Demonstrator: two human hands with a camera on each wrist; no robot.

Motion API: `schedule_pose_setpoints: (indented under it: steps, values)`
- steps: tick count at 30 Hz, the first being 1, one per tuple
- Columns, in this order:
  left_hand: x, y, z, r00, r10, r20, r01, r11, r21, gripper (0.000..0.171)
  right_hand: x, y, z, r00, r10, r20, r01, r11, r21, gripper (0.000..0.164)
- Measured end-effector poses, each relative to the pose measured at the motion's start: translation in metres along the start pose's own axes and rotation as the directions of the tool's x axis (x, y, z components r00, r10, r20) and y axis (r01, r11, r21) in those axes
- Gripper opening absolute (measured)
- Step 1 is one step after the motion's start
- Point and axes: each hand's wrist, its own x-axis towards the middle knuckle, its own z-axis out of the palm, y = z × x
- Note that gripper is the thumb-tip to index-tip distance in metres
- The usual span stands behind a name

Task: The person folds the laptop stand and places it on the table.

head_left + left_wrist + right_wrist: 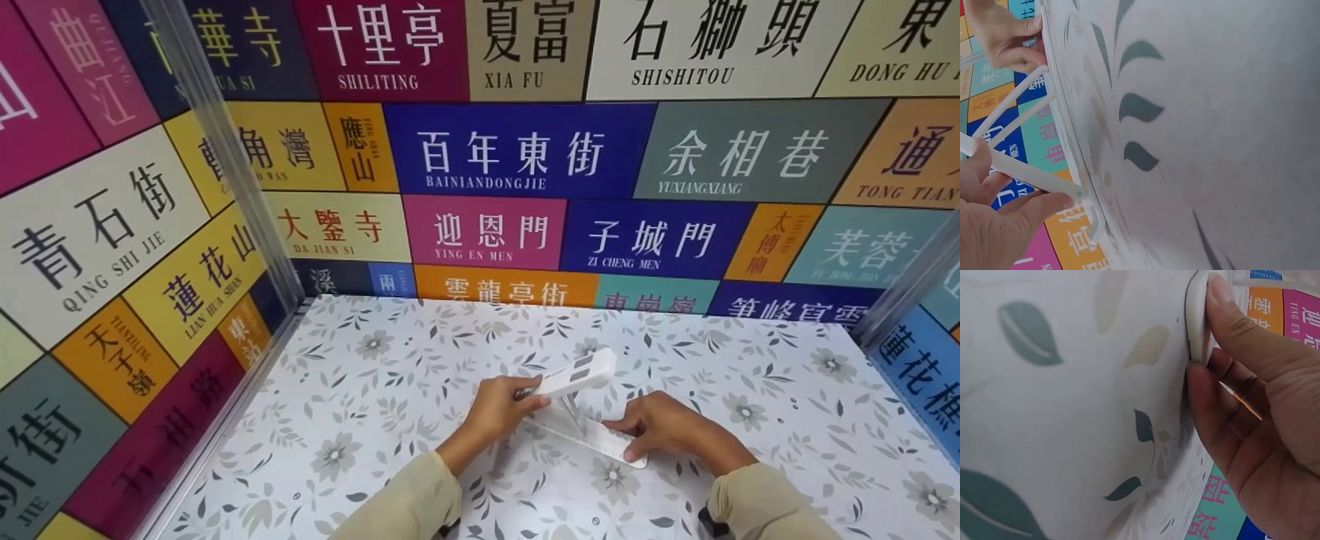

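Note:
A white folding stand is propped open over the patterned tabletop, its upper panel tilted and marked with grey pads. My left hand pinches that panel near its hinged end between thumb and fingers. At the other end of the flat base, my right hand holds the base's edge. Two thin white struts join panel and base in the left wrist view. In the right wrist view, the thumb and fingers of my right hand grip the base's rounded end, close against the table surface.
The white tabletop has a print of grey leaves and flowers. Behind and to the left rise panels covered in colourful place-name signs. Clear corner strips run up where the panels meet.

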Motion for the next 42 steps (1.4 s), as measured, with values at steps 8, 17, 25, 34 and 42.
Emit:
schedule_pose_setpoints:
  steps: [8, 17, 25, 34, 42]
  values:
    - [0.02, -0.008, -0.009, 0.987, -0.038, 0.155, 0.043, 0.999, -0.027, 0.043, -0.007, -0.009, 0.016, 0.999, 0.014, -0.052, -0.014, 1.0, -0.011, 0.067]
    - [0.041, -0.023, -0.021, 0.943, 0.072, 0.324, -0.039, 0.993, -0.108, 0.044, -0.015, -0.042, 0.046, 0.974, 0.102, -0.201, -0.104, 0.995, -0.003, 0.059]
    - [0.05, -0.026, -0.018, 0.898, 0.135, 0.419, -0.073, 0.984, -0.16, 0.04, -0.025, -0.074, 0.07, 0.943, 0.161, -0.293, -0.163, 0.986, 0.019, 0.032]
    - [0.052, -0.028, -0.008, 0.835, 0.224, 0.502, -0.148, 0.971, -0.188, 0.044, -0.032, -0.097, 0.096, 0.911, 0.199, -0.361, -0.208, 0.978, 0.016, 0.05]
    - [0.056, -0.024, 0.0, 0.796, 0.232, 0.559, -0.132, 0.968, -0.213, 0.045, -0.03, -0.111, 0.108, 0.905, 0.164, -0.393, -0.23, 0.965, -0.127, 0.045]
